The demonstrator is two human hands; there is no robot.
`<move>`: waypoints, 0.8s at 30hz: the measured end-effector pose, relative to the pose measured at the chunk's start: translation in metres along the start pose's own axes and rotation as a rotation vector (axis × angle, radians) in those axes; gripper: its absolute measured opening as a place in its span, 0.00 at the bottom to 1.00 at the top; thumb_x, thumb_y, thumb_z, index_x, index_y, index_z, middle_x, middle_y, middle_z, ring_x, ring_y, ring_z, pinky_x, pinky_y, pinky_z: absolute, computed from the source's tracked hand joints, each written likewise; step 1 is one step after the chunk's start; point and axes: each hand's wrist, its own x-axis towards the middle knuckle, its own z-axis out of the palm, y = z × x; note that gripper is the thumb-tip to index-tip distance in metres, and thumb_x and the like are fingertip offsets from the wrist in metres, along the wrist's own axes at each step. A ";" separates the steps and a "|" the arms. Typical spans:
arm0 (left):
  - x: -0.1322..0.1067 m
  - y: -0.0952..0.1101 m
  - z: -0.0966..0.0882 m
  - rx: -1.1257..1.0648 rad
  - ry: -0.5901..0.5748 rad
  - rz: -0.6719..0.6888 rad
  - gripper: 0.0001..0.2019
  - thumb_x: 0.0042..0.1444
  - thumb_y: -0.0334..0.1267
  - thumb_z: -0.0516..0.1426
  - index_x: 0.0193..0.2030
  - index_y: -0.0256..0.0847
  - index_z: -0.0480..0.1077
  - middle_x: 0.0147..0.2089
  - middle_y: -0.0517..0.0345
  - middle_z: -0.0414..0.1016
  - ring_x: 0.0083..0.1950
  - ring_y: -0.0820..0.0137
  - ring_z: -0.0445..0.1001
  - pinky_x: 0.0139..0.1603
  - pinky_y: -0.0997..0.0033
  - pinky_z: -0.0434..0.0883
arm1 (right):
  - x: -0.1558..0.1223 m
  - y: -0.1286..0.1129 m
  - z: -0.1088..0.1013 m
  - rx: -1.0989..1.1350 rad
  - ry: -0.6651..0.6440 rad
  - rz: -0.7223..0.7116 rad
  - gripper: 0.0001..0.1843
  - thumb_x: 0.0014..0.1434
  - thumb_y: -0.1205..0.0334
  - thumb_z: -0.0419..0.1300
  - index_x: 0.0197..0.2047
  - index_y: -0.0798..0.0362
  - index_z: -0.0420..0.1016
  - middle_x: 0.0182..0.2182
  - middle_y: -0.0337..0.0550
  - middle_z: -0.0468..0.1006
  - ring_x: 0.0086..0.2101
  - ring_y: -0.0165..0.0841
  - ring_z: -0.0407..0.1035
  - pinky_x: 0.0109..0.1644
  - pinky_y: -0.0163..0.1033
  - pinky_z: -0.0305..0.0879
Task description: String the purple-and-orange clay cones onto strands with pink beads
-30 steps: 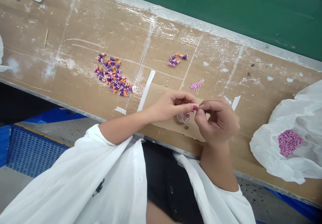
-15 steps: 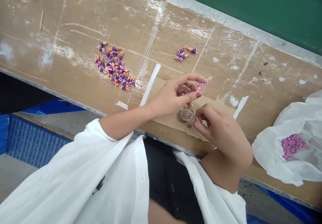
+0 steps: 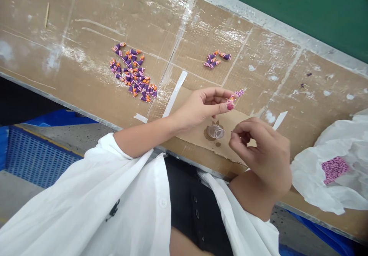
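My left hand (image 3: 201, 108) reaches over the cardboard-covered bench (image 3: 86, 26), its thumb and fingers pinched at a tiny purple and orange piece beside a small heap of pink bits (image 3: 239, 93). My right hand (image 3: 261, 152) hovers near the bench's front edge, fingers curled in a pinch on something thin that I cannot make out. Between the two hands stands a small clear cup (image 3: 215, 132) on a stained spot. A large scatter of purple and orange pieces (image 3: 133, 74) lies to the left, a smaller cluster (image 3: 216, 58) farther back.
A white plastic bag (image 3: 324, 183) with a heap of pink bits (image 3: 335, 168) lies at the right. Strips of white tape (image 3: 174, 93) cross the cardboard. A green wall (image 3: 301, 7) runs behind the bench. A blue crate (image 3: 25, 156) stands below at left.
The hands were joined over the clear cup; now they are apart. My left hand has reached out to the small pink heap, and my right hand has drawn back to the right.
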 end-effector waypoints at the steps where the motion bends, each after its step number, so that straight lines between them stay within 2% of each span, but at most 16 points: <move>1: -0.001 0.000 0.001 -0.049 -0.016 -0.049 0.21 0.46 0.45 0.74 0.42 0.38 0.75 0.41 0.59 0.78 0.41 0.76 0.74 0.40 0.74 0.70 | 0.000 -0.001 0.001 0.037 0.085 0.005 0.13 0.58 0.77 0.60 0.33 0.47 0.66 0.26 0.32 0.69 0.24 0.26 0.63 0.27 0.36 0.59; 4: -0.004 -0.001 0.004 -0.189 -0.064 -0.179 0.23 0.44 0.44 0.76 0.41 0.38 0.72 0.38 0.63 0.76 0.38 0.79 0.73 0.40 0.75 0.70 | 0.000 -0.002 0.012 0.115 0.345 0.004 0.14 0.56 0.78 0.62 0.34 0.47 0.69 0.25 0.32 0.70 0.25 0.29 0.66 0.27 0.38 0.61; 7: -0.007 -0.001 0.006 -0.292 -0.120 -0.268 0.22 0.46 0.42 0.75 0.41 0.38 0.71 0.35 0.66 0.75 0.35 0.82 0.73 0.39 0.77 0.71 | -0.001 0.000 0.025 0.125 0.481 0.007 0.13 0.56 0.76 0.63 0.36 0.46 0.72 0.26 0.33 0.72 0.27 0.32 0.71 0.27 0.40 0.65; 13: -0.007 -0.001 0.007 -0.346 -0.181 -0.353 0.14 0.55 0.36 0.71 0.40 0.37 0.71 0.32 0.65 0.77 0.32 0.83 0.75 0.38 0.79 0.72 | 0.002 -0.001 0.032 -0.019 0.518 -0.011 0.13 0.58 0.74 0.63 0.37 0.44 0.71 0.25 0.34 0.74 0.26 0.34 0.71 0.26 0.42 0.66; 15: -0.008 0.000 0.007 -0.346 -0.197 -0.348 0.15 0.54 0.36 0.71 0.40 0.37 0.71 0.32 0.66 0.78 0.31 0.83 0.75 0.39 0.78 0.73 | 0.004 -0.002 0.031 -0.027 0.524 -0.023 0.14 0.58 0.75 0.64 0.37 0.44 0.71 0.25 0.33 0.74 0.26 0.33 0.71 0.26 0.41 0.65; 19: -0.009 0.002 0.007 -0.336 -0.172 -0.338 0.18 0.50 0.37 0.73 0.39 0.37 0.70 0.33 0.66 0.78 0.34 0.81 0.76 0.46 0.74 0.76 | 0.006 -0.004 0.030 -0.047 0.501 -0.040 0.14 0.58 0.75 0.63 0.37 0.44 0.71 0.25 0.33 0.75 0.25 0.32 0.71 0.27 0.41 0.67; 24: -0.010 0.005 0.009 -0.278 -0.172 -0.311 0.25 0.40 0.45 0.76 0.36 0.36 0.69 0.32 0.67 0.77 0.33 0.81 0.76 0.46 0.71 0.76 | 0.005 -0.007 0.029 -0.094 0.474 -0.038 0.13 0.60 0.74 0.63 0.35 0.44 0.70 0.24 0.34 0.75 0.24 0.33 0.71 0.26 0.42 0.69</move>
